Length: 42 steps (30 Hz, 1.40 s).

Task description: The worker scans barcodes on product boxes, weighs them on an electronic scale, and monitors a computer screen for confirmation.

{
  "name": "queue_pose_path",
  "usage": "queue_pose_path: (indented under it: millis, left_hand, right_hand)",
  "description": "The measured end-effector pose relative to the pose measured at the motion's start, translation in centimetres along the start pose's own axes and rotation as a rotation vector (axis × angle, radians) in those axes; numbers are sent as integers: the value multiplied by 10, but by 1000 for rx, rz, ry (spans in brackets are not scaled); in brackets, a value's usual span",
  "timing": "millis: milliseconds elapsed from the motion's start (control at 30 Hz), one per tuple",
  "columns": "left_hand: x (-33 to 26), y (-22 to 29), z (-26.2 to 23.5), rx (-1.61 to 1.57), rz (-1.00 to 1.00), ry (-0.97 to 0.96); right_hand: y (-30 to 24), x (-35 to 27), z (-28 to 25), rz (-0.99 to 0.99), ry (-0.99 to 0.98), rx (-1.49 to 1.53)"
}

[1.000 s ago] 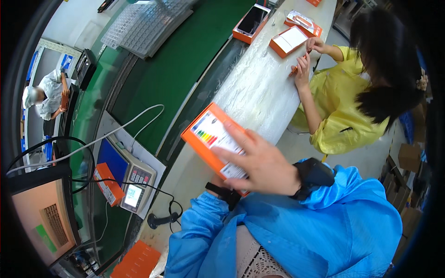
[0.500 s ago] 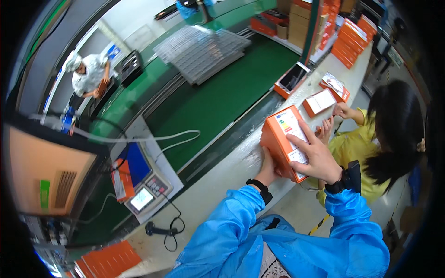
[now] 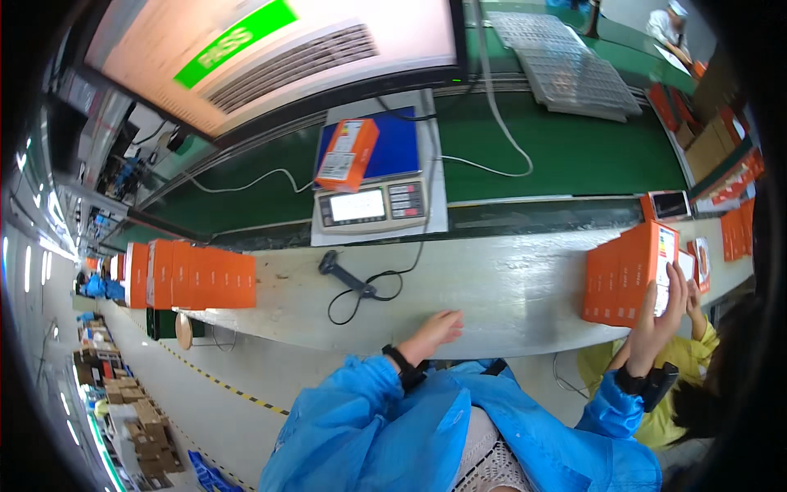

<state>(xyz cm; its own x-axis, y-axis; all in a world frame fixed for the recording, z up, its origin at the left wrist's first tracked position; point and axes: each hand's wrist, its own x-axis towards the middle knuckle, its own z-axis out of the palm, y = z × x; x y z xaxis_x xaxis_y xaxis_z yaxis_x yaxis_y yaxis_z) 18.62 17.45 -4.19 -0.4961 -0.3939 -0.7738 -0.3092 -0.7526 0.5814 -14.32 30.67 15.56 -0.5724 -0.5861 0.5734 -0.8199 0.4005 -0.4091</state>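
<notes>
A row of orange boxes [image 3: 619, 279] stands at the right end of the bench. My right hand [image 3: 662, 316] lies against the white-labelled outer face of that row, its fingers stretched out. Over the bench's near edge, my left hand [image 3: 434, 334] has loosely extended fingers with nothing in them. Ahead of it a dark handheld scanner [image 3: 348, 277] lies on the bench with its cable looped. One orange box [image 3: 348, 156] rests tilted on the blue plate of a weighing scale [image 3: 373, 205] whose display is lit.
Another row of orange boxes [image 3: 201, 275] stands at the bench's left end. A monitor [image 3: 279, 66] with a green banner hangs above the scale. Clear plastic trays [image 3: 566, 66] lie on the green conveyor [image 3: 574, 156]. A person in yellow [image 3: 697, 353] sits close on my right.
My view has swung left, bringing the monitor, scale and left box row into fuller sight. My left hand has let go of the right-hand boxes and moved left; my right hand stays on them.
</notes>
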Motion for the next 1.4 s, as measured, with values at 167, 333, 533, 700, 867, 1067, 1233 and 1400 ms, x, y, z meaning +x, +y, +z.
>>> queue_pose_path:
  millis: [167, 333, 533, 700, 867, 1067, 1233, 1400]
  left_hand:
    - [-56, -33, -78, -116, -16, 210]
    - [-97, -43, -146, -108, 79, 149]
    - [-153, -57, -265, 6, 151, 150]
    - [-208, -57, -359, -6, 168, 355]
    - [-243, -20, -403, 130, 369, 479]
    - [-299, 31, -394, 175, 744, 790]
    - [-367, 75, -377, 344, 958, 1407]
    - [-400, 91, -399, 395, 1143, 1697]
  right_hand:
    - [-118, -43, 93, -72, -187, 568]
    - [-249, -142, 213, -305, -751, 682]
    - [-353, -226, 317, -210, -901, 379]
    - [-375, -236, 361, -134, -987, 200]
    - [-372, -228, 389, -121, -1198, 213]
    - [-365, -251, 405, -97, -1135, 454]
    - [-380, -250, 373, -63, -1181, 301]
    - [-404, -212, 299, 219, -1103, 593]
